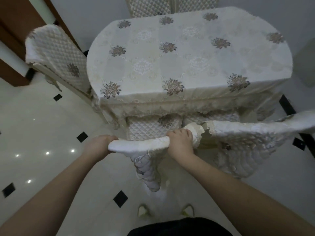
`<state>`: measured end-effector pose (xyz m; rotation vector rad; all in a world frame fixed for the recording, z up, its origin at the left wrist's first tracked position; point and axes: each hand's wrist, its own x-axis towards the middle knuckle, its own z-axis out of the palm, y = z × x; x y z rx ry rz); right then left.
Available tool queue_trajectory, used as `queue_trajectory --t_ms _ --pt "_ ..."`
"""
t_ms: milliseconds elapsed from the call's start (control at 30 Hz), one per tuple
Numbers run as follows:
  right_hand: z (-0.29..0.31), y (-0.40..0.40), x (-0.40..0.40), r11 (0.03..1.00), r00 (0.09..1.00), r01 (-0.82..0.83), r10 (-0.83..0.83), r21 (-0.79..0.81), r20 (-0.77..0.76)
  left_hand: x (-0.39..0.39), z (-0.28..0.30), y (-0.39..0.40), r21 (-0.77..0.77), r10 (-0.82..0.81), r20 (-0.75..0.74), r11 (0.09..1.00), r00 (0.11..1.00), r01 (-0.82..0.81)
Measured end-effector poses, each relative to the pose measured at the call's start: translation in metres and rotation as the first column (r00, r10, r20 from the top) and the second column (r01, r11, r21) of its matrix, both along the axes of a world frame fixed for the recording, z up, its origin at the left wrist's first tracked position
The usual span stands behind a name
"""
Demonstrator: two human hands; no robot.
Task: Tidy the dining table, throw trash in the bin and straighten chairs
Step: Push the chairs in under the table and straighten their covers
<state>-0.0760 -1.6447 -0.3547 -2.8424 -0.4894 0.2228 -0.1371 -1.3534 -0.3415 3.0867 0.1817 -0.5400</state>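
Both hands grasp the top rail of the near chair (141, 143), which stands at the near edge of the dining table (187, 57) with its quilted seat tucked partly under the hanging lace border of the tablecloth (170, 103). The left hand (99, 144) is curled round the left end of the rail, its fingers wrapped over the white padded cover and hidden on the far side. The right hand (180, 140) clenches the right end of the same rail, knuckles up, fingers folded over the fabric just where it meets the neighbouring chair. That second chair (247, 133) stands just beside the held one at the near right corner of the table, its covered back touching or all but touching the right hand; which of the two cannot be told. A third chair (56, 55) sits at the left edge of the table, its back tilted away from the top, and a fourth chair (148, 7) shows its quilted back beyond the far edge. The cloth bears flower clusters across the whole top. Below the held chair, on the pale tiled floor (42, 125) with small black diamond insets, the person's two slippers (143, 210) point towards the table.
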Motion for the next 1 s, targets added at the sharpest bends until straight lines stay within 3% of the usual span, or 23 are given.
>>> queue_trajectory --t_ms 133,333,533,800,1000 --pt "0.004 0.000 0.000 1.000 1.000 -0.014 0.014 -0.009 -0.015 -0.002 0.000 0.000 -0.025 0.016 0.021 1.000 1.000 -0.016" --pt "0.009 -0.003 -0.003 0.998 0.998 -0.052 0.051 -0.024 -0.044 -0.001 0.001 -0.009 0.058 -0.017 -0.022 0.998 1.000 0.018" --pt "0.013 -0.007 -0.019 0.990 0.994 -0.103 0.100 -0.100 -0.037 -0.020 -0.005 -0.004 0.083 -0.109 -0.029 0.990 0.994 0.111" --pt "0.013 -0.016 -0.036 0.987 0.993 -0.113 0.109 -0.113 -0.039 -0.039 -0.021 0.007 -0.107 -0.108 0.058 0.988 0.992 0.114" --pt "0.017 -0.020 -0.046 0.977 0.989 -0.141 0.131 -0.160 -0.072 -0.050 -0.023 0.006 -0.069 -0.194 0.105 0.977 0.975 0.202"
